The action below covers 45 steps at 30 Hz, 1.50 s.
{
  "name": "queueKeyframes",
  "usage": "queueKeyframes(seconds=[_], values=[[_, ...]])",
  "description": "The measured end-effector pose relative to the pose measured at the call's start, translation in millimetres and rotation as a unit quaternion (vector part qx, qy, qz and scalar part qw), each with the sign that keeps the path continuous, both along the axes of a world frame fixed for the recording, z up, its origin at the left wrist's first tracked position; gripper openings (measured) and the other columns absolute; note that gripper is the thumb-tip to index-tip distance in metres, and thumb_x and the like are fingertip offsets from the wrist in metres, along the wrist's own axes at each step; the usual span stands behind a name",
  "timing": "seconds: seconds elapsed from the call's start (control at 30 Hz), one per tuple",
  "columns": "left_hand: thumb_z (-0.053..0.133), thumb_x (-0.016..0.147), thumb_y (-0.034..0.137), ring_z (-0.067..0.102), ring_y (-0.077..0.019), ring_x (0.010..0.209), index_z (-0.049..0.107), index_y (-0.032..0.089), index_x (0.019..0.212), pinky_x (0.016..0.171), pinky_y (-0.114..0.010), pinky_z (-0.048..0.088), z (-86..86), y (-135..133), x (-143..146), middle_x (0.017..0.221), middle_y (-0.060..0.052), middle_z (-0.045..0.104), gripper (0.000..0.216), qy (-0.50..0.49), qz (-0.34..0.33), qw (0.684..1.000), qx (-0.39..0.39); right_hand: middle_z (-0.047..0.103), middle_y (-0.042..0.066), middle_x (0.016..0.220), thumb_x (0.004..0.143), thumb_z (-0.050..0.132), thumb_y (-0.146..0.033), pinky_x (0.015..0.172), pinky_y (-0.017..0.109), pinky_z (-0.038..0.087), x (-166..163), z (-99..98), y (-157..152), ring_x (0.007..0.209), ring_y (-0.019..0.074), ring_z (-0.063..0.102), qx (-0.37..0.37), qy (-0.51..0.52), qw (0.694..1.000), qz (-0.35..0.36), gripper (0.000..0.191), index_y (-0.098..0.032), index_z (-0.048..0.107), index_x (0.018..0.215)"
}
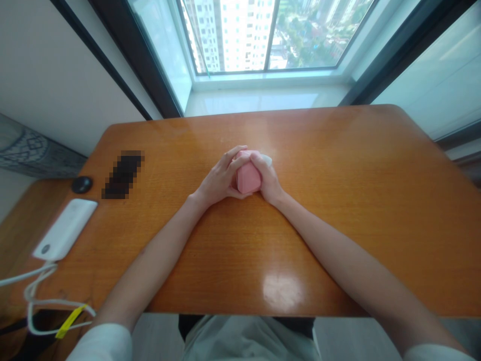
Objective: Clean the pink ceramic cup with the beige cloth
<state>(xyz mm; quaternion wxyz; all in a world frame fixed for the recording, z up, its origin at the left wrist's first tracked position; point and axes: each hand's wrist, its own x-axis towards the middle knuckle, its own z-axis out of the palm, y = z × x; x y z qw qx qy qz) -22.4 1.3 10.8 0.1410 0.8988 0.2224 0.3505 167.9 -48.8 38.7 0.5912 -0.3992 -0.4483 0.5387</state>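
Between my hands, over the middle of the wooden table [356,215], is a small pink block-like object [248,179] with flat faces; its exact kind I cannot make out. My left hand [224,176] wraps round its left side, fingers over the top and thumb along the near lower edge. My right hand [269,179] closes on the right side, its thumb lying across the top. A bit of white material [266,159] shows just behind my right hand, and I cannot tell whether that hand grips it too. The fingers hide much of the pink object.
At the left side lie a white power strip [67,228] with white cables [41,301] and a yellow tag [71,321], a round black object [81,185] and a pixelated dark patch [123,175]. A window [268,35] stands beyond the table's far edge.
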Motion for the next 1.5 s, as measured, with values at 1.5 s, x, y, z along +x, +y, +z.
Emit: queueKeyframes(seconds=[1.5], values=[[0.106,0.07,0.06,0.069,-0.0391,0.141,0.047,0.03,0.165,0.123,-0.055,0.057,12.7,-15,7,0.156,-0.015,0.065,0.116,-0.067,0.029,0.996,-0.046,0.071,0.002,0.096,0.096,0.07,-0.085,0.084,0.034,0.059,4,-11.1,1,0.088,0.0197,0.065,0.023,-0.016,0.999,0.04,0.06,-0.025,0.076,0.099]])
